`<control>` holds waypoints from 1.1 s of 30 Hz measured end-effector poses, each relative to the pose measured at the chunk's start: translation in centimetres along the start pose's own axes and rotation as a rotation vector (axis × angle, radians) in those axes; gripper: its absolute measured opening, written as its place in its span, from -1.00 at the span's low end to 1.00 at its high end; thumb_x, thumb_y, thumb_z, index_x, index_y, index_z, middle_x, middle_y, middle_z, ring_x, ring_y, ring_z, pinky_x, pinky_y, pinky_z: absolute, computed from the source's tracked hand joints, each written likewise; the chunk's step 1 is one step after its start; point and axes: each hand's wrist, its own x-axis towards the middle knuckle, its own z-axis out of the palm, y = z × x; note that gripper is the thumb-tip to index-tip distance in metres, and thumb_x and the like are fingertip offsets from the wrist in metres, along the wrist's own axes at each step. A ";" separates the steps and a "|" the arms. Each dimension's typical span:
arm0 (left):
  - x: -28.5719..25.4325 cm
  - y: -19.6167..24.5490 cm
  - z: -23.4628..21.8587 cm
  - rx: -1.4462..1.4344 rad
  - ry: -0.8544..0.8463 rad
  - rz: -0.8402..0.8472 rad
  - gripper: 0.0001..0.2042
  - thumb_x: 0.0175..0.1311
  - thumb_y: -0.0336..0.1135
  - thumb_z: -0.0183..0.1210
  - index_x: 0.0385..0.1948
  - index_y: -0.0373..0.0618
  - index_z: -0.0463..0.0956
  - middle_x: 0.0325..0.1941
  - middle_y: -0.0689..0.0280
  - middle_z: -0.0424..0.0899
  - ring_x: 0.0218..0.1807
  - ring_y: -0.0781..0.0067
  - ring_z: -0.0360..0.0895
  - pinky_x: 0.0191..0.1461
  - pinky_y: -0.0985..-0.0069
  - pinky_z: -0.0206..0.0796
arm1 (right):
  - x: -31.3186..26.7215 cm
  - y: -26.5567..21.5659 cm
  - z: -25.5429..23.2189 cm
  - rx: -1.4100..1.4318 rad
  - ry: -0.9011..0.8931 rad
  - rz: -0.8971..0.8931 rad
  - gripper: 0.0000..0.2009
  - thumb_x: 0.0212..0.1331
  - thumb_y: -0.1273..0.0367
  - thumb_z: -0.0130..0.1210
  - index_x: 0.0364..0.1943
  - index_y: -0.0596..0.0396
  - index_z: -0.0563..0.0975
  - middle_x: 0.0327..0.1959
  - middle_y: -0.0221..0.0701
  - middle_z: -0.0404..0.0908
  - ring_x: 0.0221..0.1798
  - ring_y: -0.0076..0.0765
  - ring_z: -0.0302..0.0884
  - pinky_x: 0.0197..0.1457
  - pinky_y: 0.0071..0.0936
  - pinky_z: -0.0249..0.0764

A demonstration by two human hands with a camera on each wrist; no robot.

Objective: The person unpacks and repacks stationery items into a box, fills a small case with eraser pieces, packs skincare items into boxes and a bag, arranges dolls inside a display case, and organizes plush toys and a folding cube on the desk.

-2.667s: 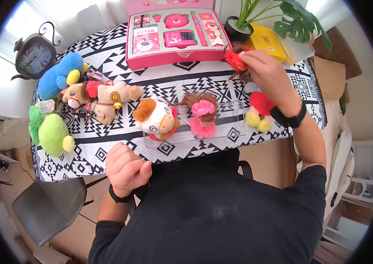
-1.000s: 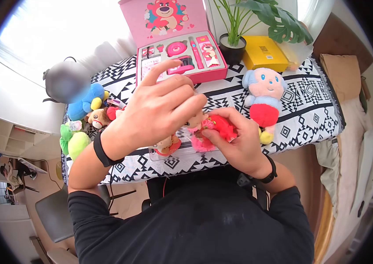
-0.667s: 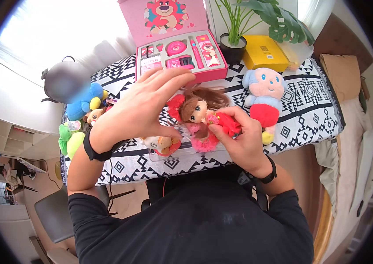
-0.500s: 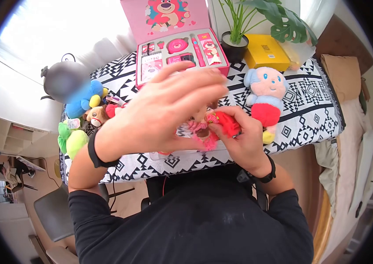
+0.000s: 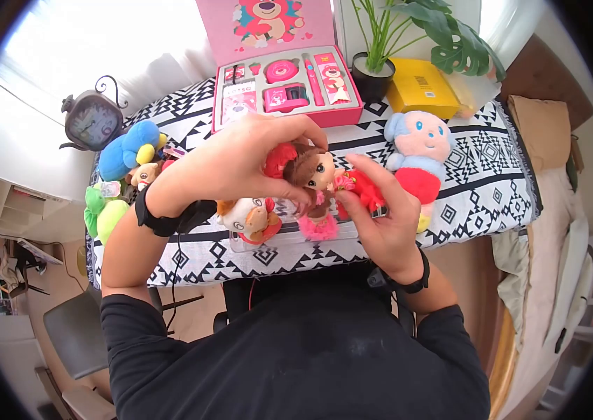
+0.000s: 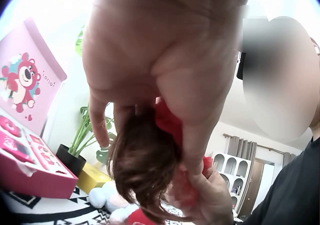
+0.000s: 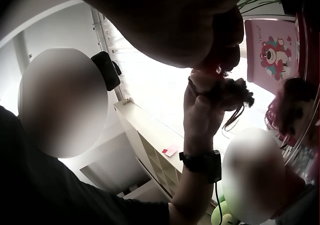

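Observation:
A brown-haired doll (image 5: 322, 172) with a red bow and red dress is held up over the tray between both hands. My left hand (image 5: 230, 164) curls around its hair and bow; brown hair (image 6: 142, 160) hangs below the palm in the left wrist view. With thumb and fingers, my right hand (image 5: 391, 227) pinches the red dress (image 5: 363, 192). Beneath them, a clear tray (image 5: 352, 231) carries a brown-and-white plush (image 5: 251, 220) and a second doll in pink frills (image 5: 319, 227), partly covered by the held doll.
An open pink box (image 5: 289, 122) stands at the back, beside a potted plant (image 5: 373, 70) and a yellow box (image 5: 422, 87). A blue-and-red plush (image 5: 419, 161) lies on the right. Blue (image 5: 125, 150) and green (image 5: 107, 210) plushes lie at left, near a clock (image 5: 93, 120).
My left hand has come in around the doll's hair and bow, its fingers more bent than before. The doll's face shows again. My right hand keeps hold of the dress.

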 end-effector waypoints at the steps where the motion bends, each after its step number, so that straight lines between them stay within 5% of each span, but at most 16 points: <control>1: 0.0 -0.3 -0.1 0.043 0.000 0.036 -0.34 0.11 -0.25 0.80 0.24 -0.17 0.67 0.05 0.18 0.89 0.09 0.14 0.88 0.27 0.29 0.70 | 0.1 0.2 0.1 -0.024 0.001 -0.077 -0.60 0.43 0.53 0.48 0.32 0.20 0.75 -0.01 -0.11 0.92 -0.07 -0.11 0.96 0.01 -0.30 0.82; 17: 1.0 -0.8 -0.6 0.061 -0.032 0.082 -0.39 0.13 -0.19 0.77 0.21 -0.12 0.73 0.07 0.23 0.90 0.06 0.09 0.86 0.21 0.26 0.66 | 0.2 0.4 -0.2 -0.029 -0.030 -0.057 -0.61 0.38 0.58 0.50 0.27 0.22 0.80 -0.06 -0.13 0.93 -0.11 -0.21 0.95 -0.03 -0.35 0.81; 20: 1.1 -1.1 -0.9 -0.009 -0.053 0.014 -0.38 0.12 -0.25 0.78 0.24 -0.14 0.74 0.12 0.25 0.90 0.13 0.20 0.85 0.28 0.30 0.64 | -0.2 1.2 -0.2 -0.036 0.001 -0.135 -0.42 0.38 0.46 0.58 0.47 0.25 0.66 0.02 -0.15 0.93 -0.12 -0.33 0.91 -0.04 -0.37 0.79; 23: 1.0 -2.4 -2.2 -0.136 -0.026 -0.107 -0.33 0.08 -0.38 0.80 0.29 -0.18 0.73 0.20 0.33 0.84 0.26 0.50 0.73 0.42 0.42 0.53 | -0.9 1.3 -1.2 0.302 -0.048 0.112 -0.02 0.36 0.23 0.67 0.74 0.21 0.30 0.22 -0.19 0.84 -0.01 -0.44 0.78 -0.01 -0.47 0.68; 26: 0.6 -5.0 -2.7 -0.436 -0.035 -0.172 -0.26 0.17 -0.24 0.81 0.38 -0.25 0.66 0.22 0.39 0.81 0.25 0.58 0.70 0.41 0.47 0.52 | -1.3 2.2 -1.8 0.359 0.032 0.085 -0.15 0.42 0.24 0.63 0.67 0.21 0.39 0.23 -0.21 0.82 0.04 -0.43 0.78 0.01 -0.46 0.68; 27: 0.4 -5.7 -2.8 -0.434 -0.038 -0.172 -0.26 0.17 -0.24 0.81 0.38 -0.25 0.66 0.22 0.39 0.81 0.25 0.58 0.70 0.41 0.47 0.52 | -1.6 2.5 -1.9 0.321 0.058 0.047 -0.32 0.45 0.36 0.58 0.56 0.23 0.51 0.17 -0.21 0.84 -0.01 -0.43 0.79 0.00 -0.47 0.70; 33: 0.9 -5.9 -2.6 -0.595 -0.044 -0.185 -0.17 0.14 -0.03 0.82 0.39 -0.27 0.65 0.22 0.38 0.81 0.28 0.57 0.71 0.42 0.48 0.53 | -1.5 2.0 -1.6 0.252 0.070 -0.032 -0.48 0.36 0.66 0.51 0.39 0.28 0.66 0.11 -0.16 0.88 -0.05 -0.40 0.87 -0.01 -0.48 0.77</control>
